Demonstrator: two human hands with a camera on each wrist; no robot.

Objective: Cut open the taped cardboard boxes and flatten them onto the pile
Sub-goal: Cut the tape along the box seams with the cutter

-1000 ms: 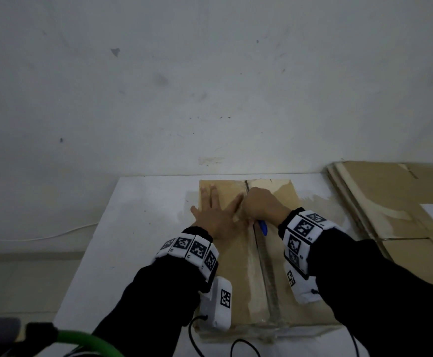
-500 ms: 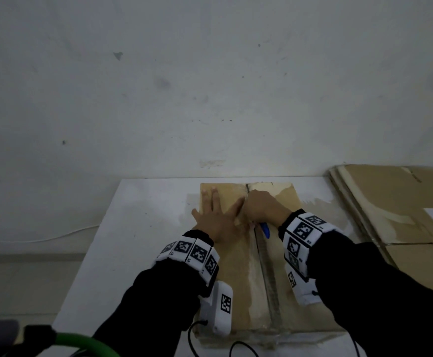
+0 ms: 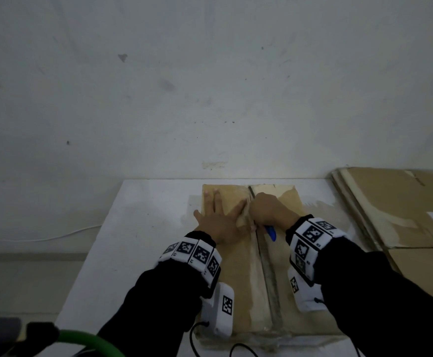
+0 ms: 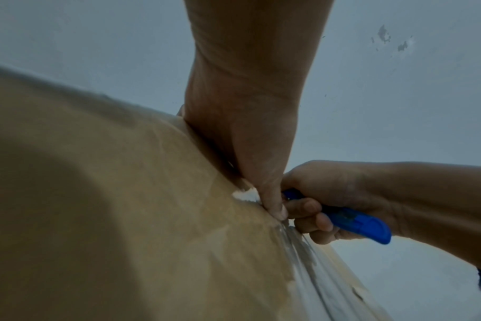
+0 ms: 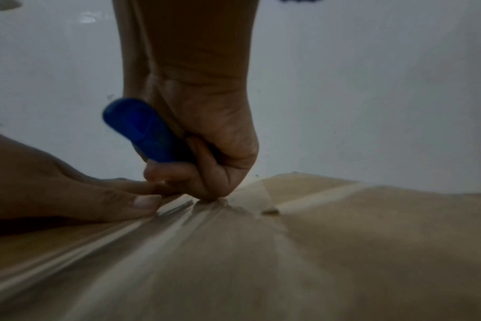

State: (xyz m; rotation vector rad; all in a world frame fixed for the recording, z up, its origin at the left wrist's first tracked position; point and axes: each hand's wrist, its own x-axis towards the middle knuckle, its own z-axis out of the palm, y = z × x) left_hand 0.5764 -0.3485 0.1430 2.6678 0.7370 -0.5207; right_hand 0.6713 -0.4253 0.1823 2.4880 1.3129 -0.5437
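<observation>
A brown cardboard box (image 3: 233, 274) lies on the white table (image 3: 143, 228), its centre seam (image 3: 269, 274) covered with clear tape. My left hand (image 3: 219, 215) lies flat on the left flap, fingers straight and spread, its thumb beside the seam (image 4: 272, 206). My right hand (image 3: 269, 207) grips a blue box cutter (image 3: 270, 232) in a fist at the seam, towards the far end of the box. The cutter's blue handle (image 5: 140, 130) sticks out behind the fist (image 4: 354, 223). Its blade is hidden under my fingers.
A pile of flattened cardboard (image 3: 400, 215) lies to the right of the box, reaching the wall. The white wall (image 3: 210, 86) stands right behind the table. A green hose (image 3: 89, 342) and black cables (image 3: 238, 349) sit at the near edge.
My right fist with the cutter has slid slightly towards me along the seam. The left hand stays pressed on the left flap.
</observation>
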